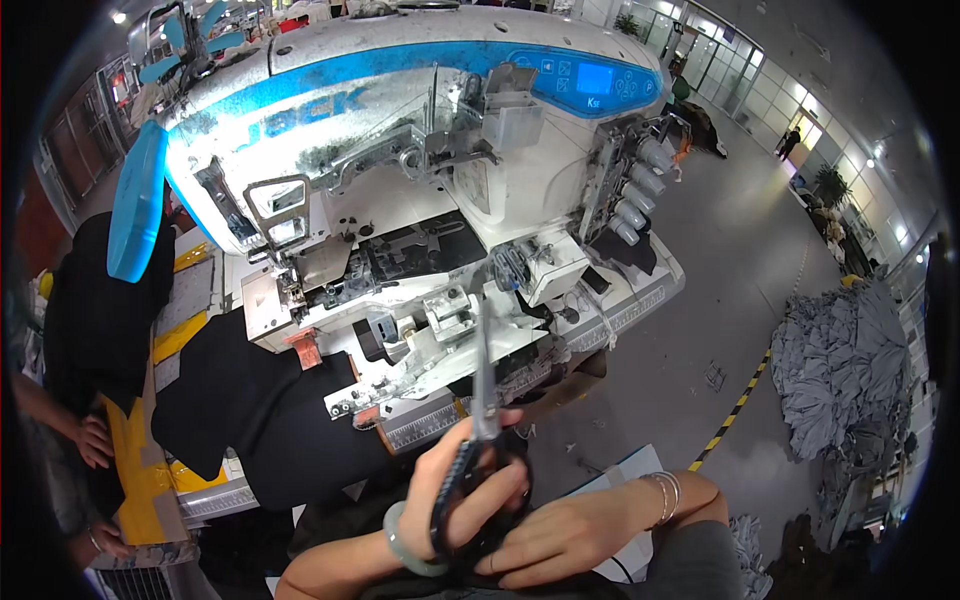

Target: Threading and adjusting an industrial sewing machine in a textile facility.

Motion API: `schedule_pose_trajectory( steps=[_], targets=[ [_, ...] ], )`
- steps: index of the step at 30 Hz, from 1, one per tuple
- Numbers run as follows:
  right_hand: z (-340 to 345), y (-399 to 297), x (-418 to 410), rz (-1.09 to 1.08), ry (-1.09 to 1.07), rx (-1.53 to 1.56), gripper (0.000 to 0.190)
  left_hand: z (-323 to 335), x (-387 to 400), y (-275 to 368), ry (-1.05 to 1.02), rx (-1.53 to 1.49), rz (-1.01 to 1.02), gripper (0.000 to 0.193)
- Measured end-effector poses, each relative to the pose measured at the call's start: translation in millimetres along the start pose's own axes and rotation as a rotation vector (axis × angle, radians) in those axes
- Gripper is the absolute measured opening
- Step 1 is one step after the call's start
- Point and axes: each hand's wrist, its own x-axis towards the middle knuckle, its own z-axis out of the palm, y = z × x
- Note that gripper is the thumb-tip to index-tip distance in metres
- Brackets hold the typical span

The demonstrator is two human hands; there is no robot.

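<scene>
My left hand [480, 491], with a pale green bangle at its wrist, grips the black handles of a pair of scissors [486, 375]. Their metal blades point upward and lie together, in front of the machine's front edge. My right hand [566, 532], with thin bracelets at the wrist, lies palm down just below and right of the handles, over dark cloth; whether its fingers hold anything is hidden. Beyond both hands stands a white and blue Jack industrial sewing machine [525, 172]. Black fabric pieces [300, 427] hang over the table edge to the left.
At the far left are a co-worker's hands [94, 442], beside yellow-taped cardboard [135, 480] and more black cloth [105, 315]. A ruler strip [630, 311] edges the table. A large pile of grey cloth [840, 367] lies on the floor at right, beyond black-and-yellow tape [731, 420].
</scene>
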Motion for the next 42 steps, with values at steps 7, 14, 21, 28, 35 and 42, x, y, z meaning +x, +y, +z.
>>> schedule_pose_trajectory(
  steps=[7,14,21,28,35,42],
  targets=[
    [-74,38,10,0.423,0.296,-0.675,0.028,-26,-42,21,0.217,0.320,0.213,0.038],
    [-116,32,1,0.513,0.071,-0.412,0.017,-35,-58,16,0.265,0.280,0.229,0.039],
    [-119,50,5,0.558,0.240,-1.009,0.015,-36,-50,11,0.223,0.328,0.233,0.036],
    [-132,82,6,0.409,0.027,-0.993,0.009,-33,-51,12,0.121,0.239,0.144,0.047],
    [-135,61,33,0.560,0.046,-0.518,0.005,-28,-31,-2,-0.381,-0.169,-0.279,0.051],
    [-131,49,32,0.470,0.048,-0.563,0.009,-14,8,-18,-0.196,-0.372,-0.288,0.043]
  ],
)
